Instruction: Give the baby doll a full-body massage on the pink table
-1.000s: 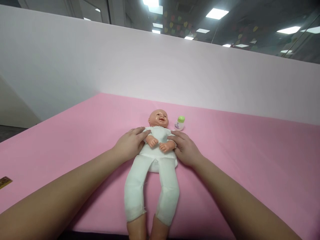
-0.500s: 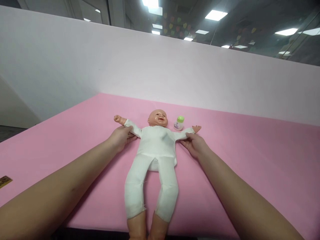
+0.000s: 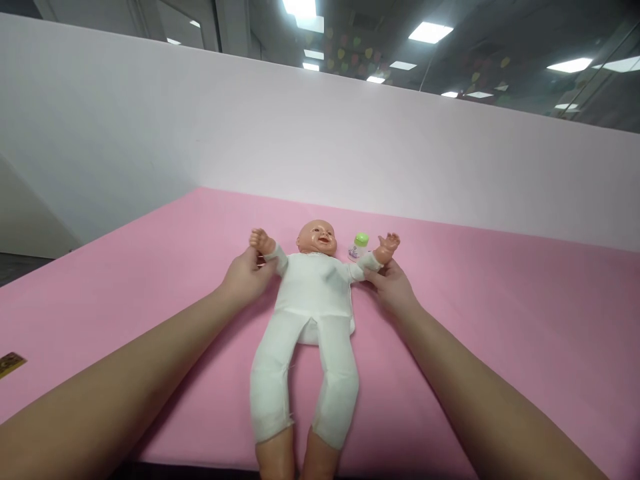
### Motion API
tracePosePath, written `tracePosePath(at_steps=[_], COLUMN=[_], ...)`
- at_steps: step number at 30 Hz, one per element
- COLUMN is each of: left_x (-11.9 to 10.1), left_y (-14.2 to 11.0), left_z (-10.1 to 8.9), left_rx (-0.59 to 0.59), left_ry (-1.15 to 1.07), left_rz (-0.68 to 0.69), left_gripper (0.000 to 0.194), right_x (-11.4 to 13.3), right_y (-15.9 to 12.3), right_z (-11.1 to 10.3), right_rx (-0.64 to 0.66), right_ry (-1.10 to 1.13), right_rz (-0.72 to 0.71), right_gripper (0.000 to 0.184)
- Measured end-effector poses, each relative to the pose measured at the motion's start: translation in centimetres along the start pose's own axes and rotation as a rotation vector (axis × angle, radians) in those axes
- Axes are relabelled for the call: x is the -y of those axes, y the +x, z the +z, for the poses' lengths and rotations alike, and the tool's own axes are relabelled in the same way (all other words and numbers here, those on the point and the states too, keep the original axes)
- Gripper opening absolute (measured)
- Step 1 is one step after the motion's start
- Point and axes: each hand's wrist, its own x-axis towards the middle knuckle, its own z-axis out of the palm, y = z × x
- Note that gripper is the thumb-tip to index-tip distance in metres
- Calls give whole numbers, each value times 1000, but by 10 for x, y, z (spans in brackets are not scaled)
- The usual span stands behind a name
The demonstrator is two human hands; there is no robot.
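Observation:
A baby doll (image 3: 315, 287) with a white cloth body lies face up, its head away from me and its legs toward me. My left hand (image 3: 249, 273) is closed round the doll's arm on the left, just below its small hand. On the other side, my right hand (image 3: 390, 283) grips the doll's right-hand arm near the wrist, fingers partly hidden beneath it. Both doll arms are raised off the surface and bent upward. A small bottle (image 3: 359, 245) with a green cap stands beside the doll's head, partly behind the arm on the right.
The doll rests on a pink padded table (image 3: 165, 247). A white partition (image 3: 320, 140) rises along the far side, with glass above it. At the left edge lies a small yellow and dark label (image 3: 11, 364).
Both doll arms have gone from spread out flat to lifted, their hands pointing more upward. My left hand has shifted slightly inward. The doll's body and the bottle have stayed put.

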Motion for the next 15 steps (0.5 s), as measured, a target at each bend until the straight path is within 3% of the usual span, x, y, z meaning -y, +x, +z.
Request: tracePosePath(at_steps=[3, 5, 10, 15], left_x=[-10, -12, -11, -18], left_y=[-11, -14, -17, -19], left_z=[2, 4, 4, 6], left_rx=[92, 122, 223, 300], left_ry=[277, 397, 714, 856], left_rz=[261, 397, 533, 650], left_gripper=[41, 44, 51, 53], right_x=[3, 1, -3, 0], right_y=[-11, -15, -18, -22], right_z=[6, 8, 9, 17], right_rx=[119, 204, 329, 379], right_ry=[-358, -590, -983, -1110], right_rz=[-192, -345, -604, -649], right_gripper=[43, 48, 59, 60])
